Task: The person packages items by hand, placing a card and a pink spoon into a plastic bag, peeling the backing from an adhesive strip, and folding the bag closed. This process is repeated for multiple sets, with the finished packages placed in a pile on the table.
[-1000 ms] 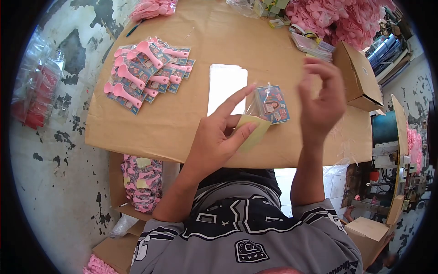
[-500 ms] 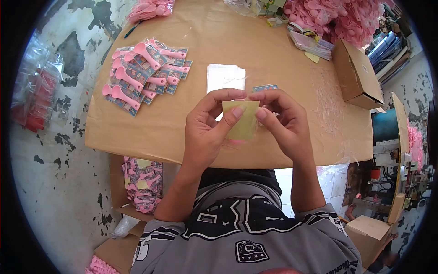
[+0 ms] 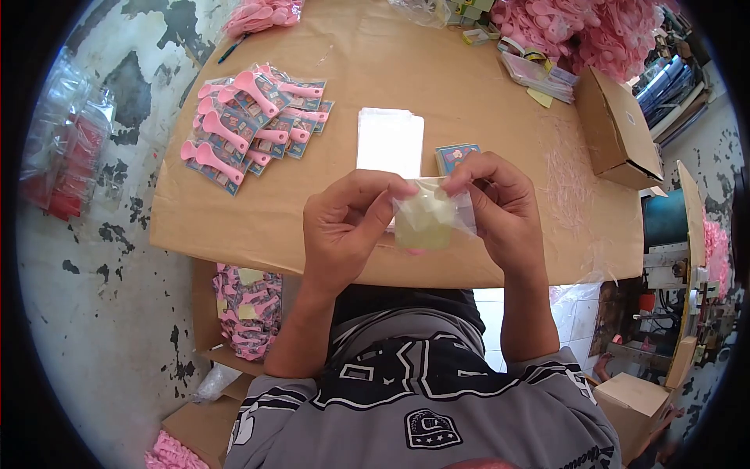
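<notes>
My left hand point(image 3: 348, 227) pinches the left upper edge of a small clear plastic bag point(image 3: 463, 213). The fingers of my right hand point(image 3: 509, 219) are closed on the bag's upper right. A yellowish-green card point(image 3: 422, 237) shows through the film, with a bit of pink at its lower edge. Behind my hands lies a stack of white or clear sheets point(image 3: 391, 141), partly covered by my left fingers. Just beyond my right fingers sits a small stack of blue printed cards point(image 3: 453, 155).
Pink spoons packed with blue cards point(image 3: 246, 117) lie piled at the table's left. A large heap of pink spoons point(image 3: 578, 35) and a cardboard box point(image 3: 617, 129) stand at the right. Below the left table edge, another box holds packed spoons point(image 3: 248, 316).
My fingers have shifted from the bare-looking card to the clear film at the bag's top, which now spreads between them. The card sits slightly lower, and my hands are a little farther apart.
</notes>
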Demonstrator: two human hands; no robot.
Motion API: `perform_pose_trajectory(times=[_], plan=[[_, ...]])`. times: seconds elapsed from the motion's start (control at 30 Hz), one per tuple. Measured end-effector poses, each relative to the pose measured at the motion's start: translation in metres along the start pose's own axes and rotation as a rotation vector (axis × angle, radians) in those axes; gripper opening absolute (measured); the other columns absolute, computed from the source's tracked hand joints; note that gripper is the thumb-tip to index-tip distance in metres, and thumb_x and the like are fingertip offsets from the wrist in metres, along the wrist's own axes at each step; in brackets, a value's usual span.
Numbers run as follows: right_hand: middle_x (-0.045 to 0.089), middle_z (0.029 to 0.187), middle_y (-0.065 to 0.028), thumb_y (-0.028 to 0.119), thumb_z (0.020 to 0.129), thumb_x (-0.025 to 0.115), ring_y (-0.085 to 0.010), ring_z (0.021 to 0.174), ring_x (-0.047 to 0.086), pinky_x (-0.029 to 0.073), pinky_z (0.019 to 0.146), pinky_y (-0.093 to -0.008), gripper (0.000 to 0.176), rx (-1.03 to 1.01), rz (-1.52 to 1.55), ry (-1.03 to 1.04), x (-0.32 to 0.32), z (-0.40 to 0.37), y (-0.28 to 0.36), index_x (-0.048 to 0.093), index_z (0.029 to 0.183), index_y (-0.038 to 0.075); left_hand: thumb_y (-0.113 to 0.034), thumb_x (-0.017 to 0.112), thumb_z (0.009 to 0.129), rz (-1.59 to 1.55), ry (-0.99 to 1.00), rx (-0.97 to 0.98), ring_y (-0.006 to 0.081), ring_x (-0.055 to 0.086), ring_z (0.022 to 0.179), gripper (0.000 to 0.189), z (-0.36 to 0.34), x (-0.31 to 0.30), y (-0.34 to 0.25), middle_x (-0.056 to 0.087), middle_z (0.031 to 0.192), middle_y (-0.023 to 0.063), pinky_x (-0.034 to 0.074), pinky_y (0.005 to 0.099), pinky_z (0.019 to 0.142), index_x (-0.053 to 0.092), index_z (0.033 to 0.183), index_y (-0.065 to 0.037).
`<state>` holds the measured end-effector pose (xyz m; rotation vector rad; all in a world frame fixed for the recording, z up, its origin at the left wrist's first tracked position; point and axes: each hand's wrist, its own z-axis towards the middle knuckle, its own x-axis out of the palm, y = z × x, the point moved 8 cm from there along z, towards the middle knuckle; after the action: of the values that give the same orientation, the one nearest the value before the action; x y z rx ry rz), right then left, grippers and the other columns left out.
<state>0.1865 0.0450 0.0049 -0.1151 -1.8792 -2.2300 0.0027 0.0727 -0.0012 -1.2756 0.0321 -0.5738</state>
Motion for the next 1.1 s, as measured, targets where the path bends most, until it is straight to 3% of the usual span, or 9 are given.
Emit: perform_pose_trajectory(times=[0.23, 0.33, 0.43, 0.53, 0.63, 0.73, 0.87, 0.97, 1.1], plan=[[0.064, 0.095, 0.0015, 0.002, 0.103, 0.06, -0.0034, 0.083, 0.057, 0.042, 0.067, -0.0198, 0.012, -0.019, -0.025, 0.045, 0.002, -0.004, 0.007, 0.071, 0.107, 0.001, 0.007, 0.057, 0.101, -0.038, 0.073, 0.099, 0.0104, 0.072, 0.09, 0.012, 0.002, -0.005, -0.003, 0.074, 0.097, 0.0083, 0.059, 0.0242, 0.078, 0.066, 0.108, 0.006], [0.063, 0.095, 0.0022, 0.003, 0.102, 0.062, -0.0037, 0.083, 0.057, 0.043, 0.069, -0.0197, 0.012, 0.094, 0.035, 0.062, -0.003, -0.008, 0.005, 0.072, 0.108, 0.001, 0.006, 0.064, 0.097, 0.028, 0.052, -0.006, 0.0081, 0.069, 0.088, 0.009, -0.002, -0.007, 0.003, 0.074, 0.098, 0.0083, 0.053, 0.0221, 0.077, 0.066, 0.105, 0.001], [0.062, 0.093, 0.0034, 0.005, 0.1, 0.068, -0.0039, 0.082, 0.056, 0.045, 0.071, -0.0194, 0.014, 0.071, -0.011, 0.026, -0.002, -0.006, 0.005, 0.071, 0.113, 0.001, 0.005, 0.071, 0.095, 0.07, -0.015, -0.032, 0.009, 0.071, 0.086, 0.014, -0.001, 0.0, 0.003, 0.076, 0.096, 0.0091, 0.055, 0.0217, 0.075, 0.065, 0.107, 0.001], [0.06, 0.092, 0.0042, 0.004, 0.098, 0.072, -0.0037, 0.082, 0.056, 0.046, 0.072, -0.0197, 0.022, 0.004, -0.159, -0.075, 0.006, 0.0, 0.01, 0.069, 0.12, 0.001, 0.004, 0.075, 0.094, -0.092, -0.073, -0.132, 0.0113, 0.073, 0.085, 0.029, 0.0, 0.002, -0.001, 0.077, 0.095, 0.0108, 0.058, 0.0227, 0.074, 0.064, 0.12, 0.001], [0.061, 0.092, 0.0034, 0.002, 0.097, 0.073, -0.0044, 0.085, 0.059, 0.048, 0.077, -0.0204, 0.029, 0.034, -0.142, -0.088, 0.004, 0.0, 0.015, 0.067, 0.125, 0.001, 0.003, 0.072, 0.097, -0.007, -0.04, -0.113, 0.0151, 0.074, 0.093, 0.041, -0.004, -0.002, -0.003, 0.076, 0.107, 0.0134, 0.063, 0.0289, 0.085, 0.058, 0.136, 0.003], [0.061, 0.092, 0.003, 0.0, 0.097, 0.072, -0.005, 0.088, 0.061, 0.049, 0.081, -0.0207, 0.031, 0.026, -0.152, -0.073, 0.009, -0.001, 0.016, 0.066, 0.127, 0.001, 0.003, 0.073, 0.095, -0.097, 0.087, -0.122, 0.0174, 0.074, 0.099, 0.058, -0.007, 0.006, -0.001, 0.075, 0.114, 0.0152, 0.062, 0.0308, 0.088, 0.05, 0.149, 0.001], [0.066, 0.094, 0.0004, -0.005, 0.096, 0.071, -0.0063, 0.091, 0.063, 0.05, 0.082, -0.0216, 0.025, -0.012, -0.261, -0.017, 0.018, -0.006, 0.022, 0.069, 0.121, -0.001, 0.006, 0.071, 0.096, 0.227, 0.217, -0.07, 0.0178, 0.072, 0.112, 0.044, -0.017, -0.007, 0.001, 0.074, 0.126, 0.0127, 0.057, 0.0274, 0.093, 0.061, 0.139, 0.002], [0.071, 0.098, -0.0043, -0.011, 0.095, 0.069, -0.0091, 0.089, 0.067, 0.052, 0.082, -0.0234, 0.018, -0.092, -0.504, 0.027, 0.023, -0.008, 0.036, 0.072, 0.111, -0.003, 0.007, 0.071, 0.094, 0.376, 0.156, 0.026, 0.0193, 0.074, 0.11, 0.033, -0.023, -0.022, -0.02, 0.076, 0.122, 0.0133, 0.059, 0.0308, 0.093, 0.07, 0.127, 0.002], [0.068, 0.092, -0.0067, 0.003, 0.098, 0.072, -0.0069, 0.076, 0.061, 0.046, 0.064, -0.0202, 0.01, -0.127, -0.496, 0.021, -0.005, -0.014, 0.08, 0.07, 0.106, -0.003, 0.007, 0.073, 0.089, 0.641, -0.059, 0.325, 0.0251, 0.076, 0.105, 0.033, -0.034, -0.055, -0.066, 0.078, 0.113, 0.0108, 0.059, 0.034, 0.09, 0.075, 0.121, -0.003]])
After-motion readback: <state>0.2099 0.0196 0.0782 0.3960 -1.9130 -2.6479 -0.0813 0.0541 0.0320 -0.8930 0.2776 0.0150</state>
